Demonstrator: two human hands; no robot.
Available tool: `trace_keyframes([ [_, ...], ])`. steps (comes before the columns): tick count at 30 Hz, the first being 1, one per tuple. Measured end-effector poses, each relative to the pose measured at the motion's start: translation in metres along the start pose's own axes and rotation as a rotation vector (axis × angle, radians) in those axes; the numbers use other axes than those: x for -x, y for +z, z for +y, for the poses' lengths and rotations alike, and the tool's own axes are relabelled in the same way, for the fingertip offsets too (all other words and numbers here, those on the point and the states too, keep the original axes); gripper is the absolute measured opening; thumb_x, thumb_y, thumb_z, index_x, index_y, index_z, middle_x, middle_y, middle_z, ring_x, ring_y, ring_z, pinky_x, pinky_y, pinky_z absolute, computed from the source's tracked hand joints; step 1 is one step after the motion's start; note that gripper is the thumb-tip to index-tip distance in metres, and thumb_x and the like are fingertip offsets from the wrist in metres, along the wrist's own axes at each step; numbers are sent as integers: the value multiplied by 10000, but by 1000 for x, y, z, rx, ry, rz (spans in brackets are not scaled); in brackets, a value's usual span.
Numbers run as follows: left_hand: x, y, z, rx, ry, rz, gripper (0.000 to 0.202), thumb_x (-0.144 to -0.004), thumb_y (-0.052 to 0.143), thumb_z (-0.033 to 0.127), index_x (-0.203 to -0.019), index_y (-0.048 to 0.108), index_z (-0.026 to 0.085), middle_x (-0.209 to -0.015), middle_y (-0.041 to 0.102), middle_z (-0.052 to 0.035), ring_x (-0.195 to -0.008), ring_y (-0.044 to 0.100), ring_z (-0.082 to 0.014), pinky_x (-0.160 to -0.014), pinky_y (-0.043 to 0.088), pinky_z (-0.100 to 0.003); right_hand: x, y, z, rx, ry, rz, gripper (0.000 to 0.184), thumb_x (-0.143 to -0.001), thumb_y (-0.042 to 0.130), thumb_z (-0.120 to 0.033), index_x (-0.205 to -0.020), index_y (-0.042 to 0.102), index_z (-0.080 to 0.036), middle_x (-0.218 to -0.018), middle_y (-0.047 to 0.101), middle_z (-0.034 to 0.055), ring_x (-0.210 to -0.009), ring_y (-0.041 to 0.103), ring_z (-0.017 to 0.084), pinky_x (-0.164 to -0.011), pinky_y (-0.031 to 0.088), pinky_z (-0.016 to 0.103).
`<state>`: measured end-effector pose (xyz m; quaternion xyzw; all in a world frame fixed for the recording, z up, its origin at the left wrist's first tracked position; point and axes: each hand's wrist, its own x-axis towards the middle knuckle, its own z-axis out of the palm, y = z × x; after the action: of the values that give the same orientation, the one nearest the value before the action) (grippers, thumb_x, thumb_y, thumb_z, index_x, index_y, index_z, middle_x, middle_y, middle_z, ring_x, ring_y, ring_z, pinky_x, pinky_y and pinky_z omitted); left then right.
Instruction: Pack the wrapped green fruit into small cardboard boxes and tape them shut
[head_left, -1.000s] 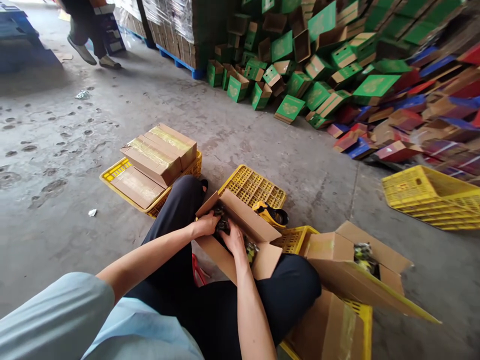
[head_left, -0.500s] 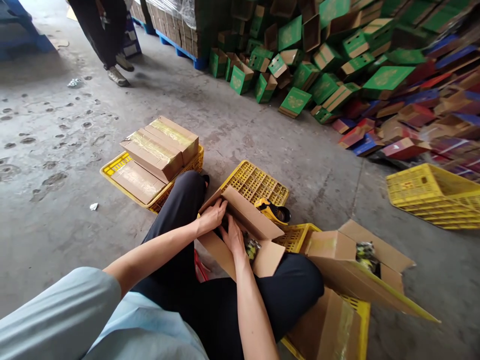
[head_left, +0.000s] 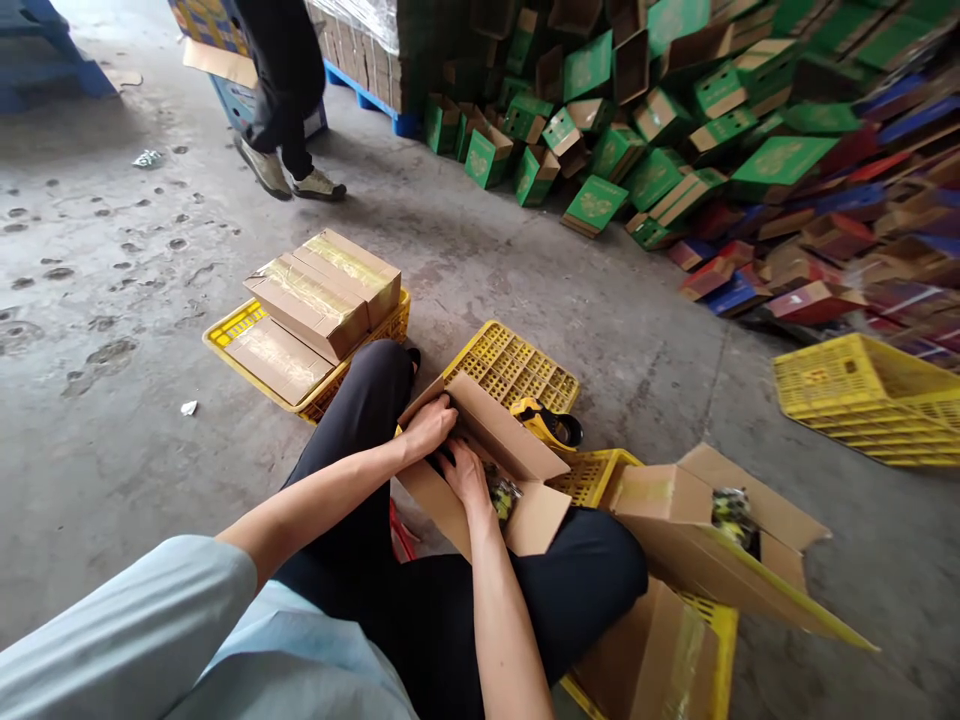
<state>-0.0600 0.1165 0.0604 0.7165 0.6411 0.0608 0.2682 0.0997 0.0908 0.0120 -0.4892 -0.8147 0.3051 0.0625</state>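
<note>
An open cardboard box rests tilted across my lap, its flaps spread. My left hand reaches into its far-left end with fingers curled down, closed on something hidden by the box wall. Beside it, my right hand is bent into the same box. Its fingers close in the dark interior, and what they grip cannot be made out. Small clear packets with green and yellow contents show in the box near my right wrist. A yellow tape dispenser lies just beyond the box.
Taped cartons lie on a yellow crate at left. An upturned yellow crate is ahead. Another open carton with packets stands right. Green boxes are heaped behind. A person walks at the back left.
Both hands stay in the box, shifting only slightly. The person in the background has stepped to the right, and a blue and yellow box now shows beside their legs.
</note>
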Motion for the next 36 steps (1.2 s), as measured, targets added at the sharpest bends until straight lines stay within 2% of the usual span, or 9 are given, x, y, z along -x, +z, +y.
trace_keyframes([
  [4,12,-10,2,-45,32,79,334,-1054,451,298,-1272,653,147,-1249,618,-151,-1037,672,-244,-903,548,-309,-1,3,1,36,24,-25,299,-996,532,-200,-1234,711,-227,-1265,698,116,-1110,691,257,-931,523,335],
  [7,21,-9,2,-151,21,-26,370,-1038,518,381,-1296,632,140,-1285,625,-183,-1008,713,-283,-854,571,-345,-1,6,1,59,51,-36,296,-1014,509,-237,-1215,724,-206,-1281,665,142,-1062,699,264,-891,531,351],
  [10,22,-3,2,-233,-14,-124,310,-1059,432,246,-1224,651,101,-1127,702,-201,-996,739,-317,-827,576,-368,-1,7,1,69,61,-35,318,-999,523,-213,-1251,717,-216,-1302,644,133,-1097,691,253,-924,526,348],
  [14,17,4,1,-266,-5,-141,325,-1007,406,73,-1256,613,48,-1029,732,-229,-1000,745,-330,-831,566,-385,-1,7,0,76,73,-32,339,-988,537,-207,-1276,710,-252,-1333,630,113,-1107,690,240,-929,530,345],
  [21,7,11,3,-330,109,-94,258,-991,492,117,-1163,679,74,-1258,652,-278,-1243,608,-375,-972,508,-426,-1,5,-2,74,87,-46,316,-991,538,-203,-1252,716,-219,-1328,633,144,-1105,694,267,-911,529,357],
  [25,2,18,8,-372,93,-97,323,-988,458,88,-1252,637,37,-1245,643,-317,-1138,647,-377,-878,523,-439,-1,3,-1,59,97,-59,321,-993,546,-205,-1266,716,-216,-1349,632,156,-1140,690,285,-921,524,361],
  [28,-1,22,12,-391,94,-108,363,-995,433,74,-1307,616,46,-1229,648,-306,-1142,639,-374,-881,513,-450,0,4,0,38,107,-59,335,-995,544,-204,-1284,713,-220,-1349,641,162,-1163,685,295,-944,518,368],
  [31,-1,22,13,-399,107,-113,328,-992,439,83,-1235,659,65,-1251,632,-275,-1217,583,-386,-915,500,-463,-1,5,1,1,118,-46,317,-990,557,-217,-1259,723,-207,-1338,655,170,-1183,681,303,-970,513,374],
  [36,5,17,6,-343,163,-61,369,-966,459,84,-1291,624,144,-1352,559,-196,-1250,509,-350,-879,518,-400,-4,9,5,-109,143,10,317,-960,595,-220,-1257,704,-213,-1320,689,155,-1235,668,302,-1015,500,375],
])
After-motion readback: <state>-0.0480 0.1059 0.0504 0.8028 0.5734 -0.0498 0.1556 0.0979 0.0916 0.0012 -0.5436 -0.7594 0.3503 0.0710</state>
